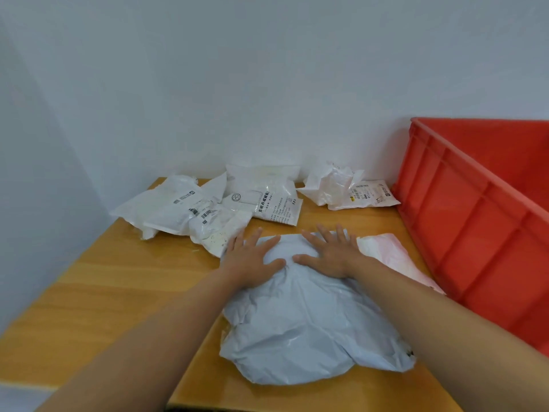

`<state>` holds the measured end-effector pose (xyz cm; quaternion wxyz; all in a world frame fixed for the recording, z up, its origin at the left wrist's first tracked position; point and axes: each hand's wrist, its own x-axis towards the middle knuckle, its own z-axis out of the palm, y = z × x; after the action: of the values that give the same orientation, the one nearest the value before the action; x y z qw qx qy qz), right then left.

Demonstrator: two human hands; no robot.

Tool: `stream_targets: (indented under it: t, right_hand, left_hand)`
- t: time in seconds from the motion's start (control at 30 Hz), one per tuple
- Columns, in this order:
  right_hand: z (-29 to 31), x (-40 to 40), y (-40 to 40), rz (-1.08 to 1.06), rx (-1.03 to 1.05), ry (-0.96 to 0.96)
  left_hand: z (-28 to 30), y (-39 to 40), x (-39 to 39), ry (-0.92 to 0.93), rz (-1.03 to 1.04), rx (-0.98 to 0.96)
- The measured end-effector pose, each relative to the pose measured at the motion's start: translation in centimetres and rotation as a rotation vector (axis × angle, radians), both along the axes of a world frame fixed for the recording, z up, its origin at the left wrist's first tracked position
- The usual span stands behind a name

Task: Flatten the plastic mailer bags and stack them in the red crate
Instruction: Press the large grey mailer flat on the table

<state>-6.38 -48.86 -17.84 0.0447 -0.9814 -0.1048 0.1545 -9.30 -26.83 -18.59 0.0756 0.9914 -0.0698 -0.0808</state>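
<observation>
Both hands lie flat with fingers spread on the far end of a grey mailer bag, the left hand and the right hand side by side, thumbs nearly meeting. The bag rests puffed and wrinkled on the wooden table, its near end close to the table's front edge. A pale pink bag lies partly under its right side, just beside the red crate at the table's right. Against the wall lie more white mailers: a printed mailer bearing a round logo and lines of Chinese text (too blurred to read, I think), a barcoded mailer with small square codes, and a crumpled mailer with a printed label.
</observation>
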Motion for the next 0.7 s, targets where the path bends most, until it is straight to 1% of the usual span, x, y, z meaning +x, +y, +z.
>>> stream_targets:
  t: [0.17,0.7]
  right_hand:
    - [-1.3,-0.3,-0.2,-0.017,0.038,0.043]
    - [-2.1,0.0,-0.2,-0.009,0.025,0.056]
  left_hand:
    - [-1.0,-0.3,0.3,0.075,0.005,-0.035]
    - [-2.2,-0.4,0.5,0.044,0.005,0.007]
